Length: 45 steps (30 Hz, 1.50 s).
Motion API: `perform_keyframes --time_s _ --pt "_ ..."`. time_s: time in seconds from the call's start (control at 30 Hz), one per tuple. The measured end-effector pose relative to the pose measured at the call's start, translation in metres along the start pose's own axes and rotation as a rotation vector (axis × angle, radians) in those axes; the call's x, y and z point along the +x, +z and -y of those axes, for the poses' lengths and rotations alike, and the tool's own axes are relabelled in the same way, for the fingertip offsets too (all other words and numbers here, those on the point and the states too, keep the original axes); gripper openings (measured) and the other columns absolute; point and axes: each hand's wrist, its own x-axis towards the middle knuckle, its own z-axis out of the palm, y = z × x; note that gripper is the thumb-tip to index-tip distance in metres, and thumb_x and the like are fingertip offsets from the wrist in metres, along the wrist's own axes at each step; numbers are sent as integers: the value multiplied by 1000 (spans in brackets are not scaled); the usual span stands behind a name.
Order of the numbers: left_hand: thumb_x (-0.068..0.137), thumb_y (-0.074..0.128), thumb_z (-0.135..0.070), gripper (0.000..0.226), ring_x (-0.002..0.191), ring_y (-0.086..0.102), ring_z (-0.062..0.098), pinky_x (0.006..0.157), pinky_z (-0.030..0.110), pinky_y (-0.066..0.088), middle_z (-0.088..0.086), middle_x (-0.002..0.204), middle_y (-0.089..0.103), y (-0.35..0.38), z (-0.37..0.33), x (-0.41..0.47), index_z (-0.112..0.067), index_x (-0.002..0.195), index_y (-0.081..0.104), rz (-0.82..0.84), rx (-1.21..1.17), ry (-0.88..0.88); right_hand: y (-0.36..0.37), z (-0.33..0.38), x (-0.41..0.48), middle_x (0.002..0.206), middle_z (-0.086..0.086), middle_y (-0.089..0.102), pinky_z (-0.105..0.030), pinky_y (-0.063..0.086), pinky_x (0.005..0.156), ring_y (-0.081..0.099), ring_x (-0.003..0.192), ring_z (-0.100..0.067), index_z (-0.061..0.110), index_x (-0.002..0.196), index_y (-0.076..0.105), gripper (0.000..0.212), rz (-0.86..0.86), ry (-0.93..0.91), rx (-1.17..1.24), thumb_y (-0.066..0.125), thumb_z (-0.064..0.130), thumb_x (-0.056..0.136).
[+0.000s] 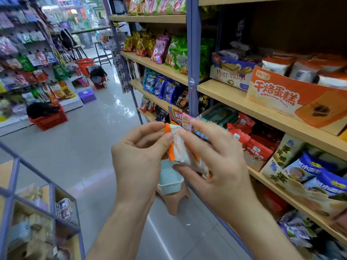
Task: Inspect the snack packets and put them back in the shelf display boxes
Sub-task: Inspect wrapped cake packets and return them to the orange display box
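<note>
- Packet (185, 151) is sitting in front of the shelf (234, 103) edge, between my hands.
- Left hand (139, 152) and right hand (216, 158) are both pinching it.
- Am judging it light, soft, crushable, so gripping by the seams looks best.

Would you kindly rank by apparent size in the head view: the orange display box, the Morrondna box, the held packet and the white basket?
1. orange display box
2. Morrondna box
3. held packet and white basket: look alike, both partly hidden; packet nearer the camera, so unranked.

Motion blur and both hands (180, 156) obscure the packet's (183, 151) print.
</note>
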Motion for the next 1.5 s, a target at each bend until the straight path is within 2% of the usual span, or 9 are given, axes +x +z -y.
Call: perform_keyframes --time_s 0.23,0.37,0.43,0.53,0.67,0.87,1.03,1.23,1.5 --pt "74 69 4 31 69 70 18 60 26 56 8 77 75 -1 2 8 -17 97 71 130 -60 -96 -3 -9 8 134 22 47 -39 40 105 39 127 6 37 138 47 64 186 163 242 69 49 79" --pt "82 61 16 45 72 69 8 65 18 54 -4 75 74 -7 8 8 -26 82 78 160 44 17 -11 -21 10 141 23 36 -50 27 112 28 131 5 46 143 33 88 307 171 66 77 58 67" --pt "81 60 19 52 70 67 3 65 15 52 -8 74 74 -13 10 10 -29 74 79 154 45 70 -19 -29 13 144 25 30 -43 26 113 27 134 4 53 143 27 94 378 289 110 72 70 61" --pt "73 65 11 43 67 66 2 63 14 51 -9 72 73 -22 16 15 -30 71 78 138 -38 97 -29 -34 18 133 23 48 -21 47 93 49 119 8 56 129 43 61 272 510 434 62 62 71" --pt "70 59 3 37 67 65 1 60 14 50 -11 70 71 -29 28 17 -31 66 75 94 -49 112 -24 -31 17 97 2 74 -37 61 68 72 88 -18 32 110 65 34 104 669 822 68 23 78" --pt "86 60 -26 21 101 66 11 88 20 49 -11 103 74 -42 31 16 -34 97 76 157 660 440 -19 -25 18 86 1 73 -20 54 59 68 75 -8 27 107 64 41 -62 556 743 74 1 78" --pt "94 52 -38 33 108 63 22 104 44 41 -3 115 71 -35 37 16 -20 113 73 278 1187 759 -12 -18 20 88 -3 69 -27 57 64 67 76 -15 27 112 60 50 -63 476 709 78 -2 75" --pt "97 49 -36 31 86 68 8 71 25 51 -14 104 74 -27 43 12 -31 119 71 347 1013 679 -6 -13 21 91 -6 68 -32 60 69 71 84 -19 22 113 61 47 -44 532 807 78 0 74" --pt "96 49 -34 29 84 62 -3 72 9 46 -16 98 70 -25 54 -1 -32 118 68 236 797 537 -8 -13 22 88 10 75 -22 58 68 71 86 -9 24 94 75 22 -50 635 715 72 31 74"
